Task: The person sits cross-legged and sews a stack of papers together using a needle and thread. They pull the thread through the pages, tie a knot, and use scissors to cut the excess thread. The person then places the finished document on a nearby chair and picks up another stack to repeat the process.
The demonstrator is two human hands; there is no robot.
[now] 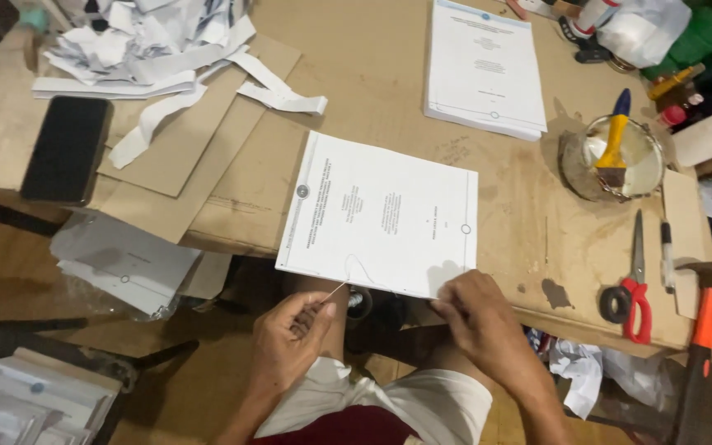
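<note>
A white printed booklet (381, 214) lies on the brown table (356, 66), its near edge hanging over the table's front. A thin white thread (356, 268) loops out of that near edge. My left hand (290, 334) pinches the thread's end, perhaps with a needle, just below the booklet. At the booklet's near right corner my right hand (480, 317) grips the edge with fingers curled.
A second stack of printed sheets (484, 66) lies at the back. A bowl with a yellow-handled brush (615, 152), red-handled scissors (632, 288), a pen (667, 251) and an orange-handled hammer (702, 330) are at the right. A black phone (67, 148), cardboard (199, 140) and paper scraps (142, 49) lie left.
</note>
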